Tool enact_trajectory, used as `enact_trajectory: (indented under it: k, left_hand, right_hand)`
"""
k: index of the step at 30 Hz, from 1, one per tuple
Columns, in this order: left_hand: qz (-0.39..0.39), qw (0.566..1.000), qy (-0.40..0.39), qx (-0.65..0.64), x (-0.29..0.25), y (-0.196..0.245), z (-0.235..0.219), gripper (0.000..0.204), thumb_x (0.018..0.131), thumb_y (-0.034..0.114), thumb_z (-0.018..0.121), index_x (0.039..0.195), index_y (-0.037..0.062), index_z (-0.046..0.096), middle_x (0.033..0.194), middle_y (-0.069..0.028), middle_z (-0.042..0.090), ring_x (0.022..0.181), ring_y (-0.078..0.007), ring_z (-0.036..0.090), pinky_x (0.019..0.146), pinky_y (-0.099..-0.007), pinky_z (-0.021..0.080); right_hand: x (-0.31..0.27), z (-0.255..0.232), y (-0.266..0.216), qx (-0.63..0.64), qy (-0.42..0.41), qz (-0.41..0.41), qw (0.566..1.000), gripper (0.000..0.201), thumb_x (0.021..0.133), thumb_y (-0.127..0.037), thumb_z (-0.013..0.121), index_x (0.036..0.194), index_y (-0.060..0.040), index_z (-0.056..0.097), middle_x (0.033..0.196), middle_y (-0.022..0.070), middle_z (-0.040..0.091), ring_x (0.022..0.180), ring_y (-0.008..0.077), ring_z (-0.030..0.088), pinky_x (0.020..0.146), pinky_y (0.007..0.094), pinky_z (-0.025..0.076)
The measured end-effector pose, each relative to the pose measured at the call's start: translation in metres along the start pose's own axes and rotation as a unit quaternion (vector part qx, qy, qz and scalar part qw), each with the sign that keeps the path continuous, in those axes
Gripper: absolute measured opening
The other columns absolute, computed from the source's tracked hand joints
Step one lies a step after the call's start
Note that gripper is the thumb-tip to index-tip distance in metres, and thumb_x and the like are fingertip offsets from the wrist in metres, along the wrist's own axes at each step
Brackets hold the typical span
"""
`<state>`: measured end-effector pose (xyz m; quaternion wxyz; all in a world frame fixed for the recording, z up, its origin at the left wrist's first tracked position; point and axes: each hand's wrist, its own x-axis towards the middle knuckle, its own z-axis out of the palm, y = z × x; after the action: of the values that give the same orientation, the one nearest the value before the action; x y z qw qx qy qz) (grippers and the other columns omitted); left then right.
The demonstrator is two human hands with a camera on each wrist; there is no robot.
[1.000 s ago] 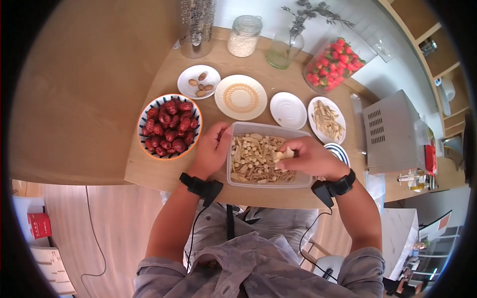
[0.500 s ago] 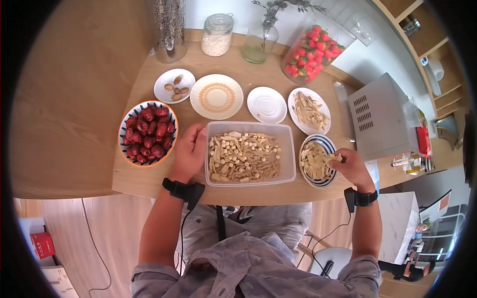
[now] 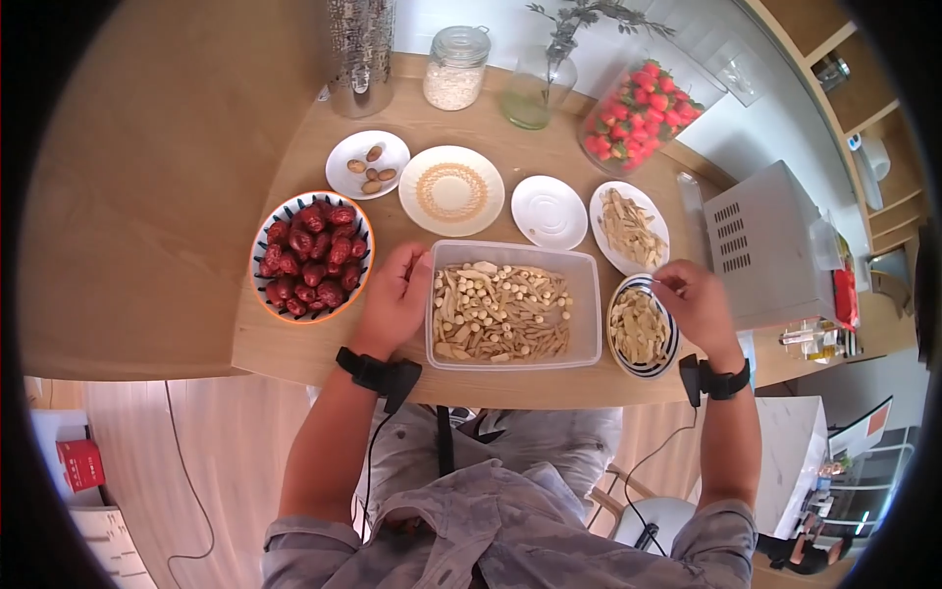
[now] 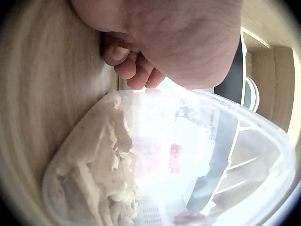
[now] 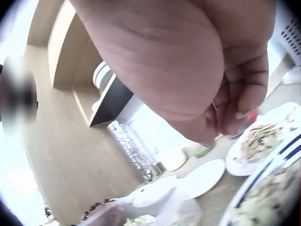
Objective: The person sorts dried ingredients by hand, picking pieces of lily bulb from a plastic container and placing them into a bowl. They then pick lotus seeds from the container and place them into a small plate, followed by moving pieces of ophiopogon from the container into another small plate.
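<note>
A clear plastic box (image 3: 595,334) holds pale dried strips and small round pieces. My left hand (image 3: 394,302) is beside the box's left wall, fingers loosely curled against its edge; in the left wrist view the fingers (image 4: 136,73) are bent near the rim. Over the upper right edge of a blue-striped bowl (image 3: 675,346) of pale slices hovers my right hand (image 3: 699,306), its fingers loosely bent. Nothing shows in the right fingers (image 5: 235,110) in the right wrist view. An oval plate (image 3: 664,218) of long dried slices lies just above that bowl.
Red dates fill a bowl (image 3: 367,236) at left. Behind are a plate (image 3: 339,163) with several brown nuts, a patterned plate (image 3: 451,191) and a white saucer (image 3: 549,212). A jar (image 3: 456,71), vase (image 3: 538,93), strawberry container (image 3: 638,118) and grey appliance (image 3: 770,245) stand farther back.
My right hand went from over the box to the striped bowl, then rose toward its upper edge; the slice it held no longer shows. My left hand stayed by the box. The head view shifted.
</note>
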<state>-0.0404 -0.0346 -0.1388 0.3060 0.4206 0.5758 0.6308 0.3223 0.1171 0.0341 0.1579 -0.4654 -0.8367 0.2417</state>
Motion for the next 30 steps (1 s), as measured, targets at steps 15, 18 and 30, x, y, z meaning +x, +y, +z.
enact_trajectory:
  k: [15, 18, 30]
  left_hand:
    - [0.013, 0.999, -0.001, 0.035, 0.0, 0.007, -0.002, 0.023, 0.108, 0.022, 0.059, 0.11, -0.0005, 0.064, 0.083, -0.0111, 0.067, 0.073, -0.018, 0.064, 0.068, -0.0339, 0.052]
    - [0.016, 0.999, 0.002, 0.048, 0.0, 0.009, -0.002, 0.024, 0.108, 0.023, 0.059, 0.11, -0.0005, 0.064, 0.082, -0.012, 0.067, 0.073, -0.0195, 0.064, 0.068, -0.0348, 0.052]
    - [0.023, 0.999, 0.008, 0.045, -0.001, 0.011, -0.002, 0.024, 0.108, 0.023, 0.059, 0.109, -0.0005, 0.064, 0.082, -0.0121, 0.068, 0.072, -0.0192, 0.064, 0.068, -0.0347, 0.052]
  right_hand:
    - [0.059, 0.163, -0.107, -0.166, -0.193, -0.24, 0.937, 0.037, 0.088, -0.007, 0.065, 0.125, -0.0028, 0.063, 0.107, 0.0187, 0.07, 0.101, 0.0411, 0.068, 0.085, 0.051, 0.056]
    - [0.06, 0.169, -0.094, -0.143, -0.184, -0.255, 0.938, 0.038, 0.086, -0.006, 0.067, 0.125, -0.0044, 0.064, 0.106, 0.018, 0.069, 0.1, 0.0417, 0.067, 0.085, 0.0508, 0.056]
    - [0.063, 0.137, -0.096, -0.025, -0.226, -0.154, 0.962, 0.018, 0.088, -0.008, 0.074, 0.106, -0.0034, 0.073, 0.092, 0.017, 0.076, 0.086, 0.0317, 0.075, 0.076, 0.0398, 0.057]
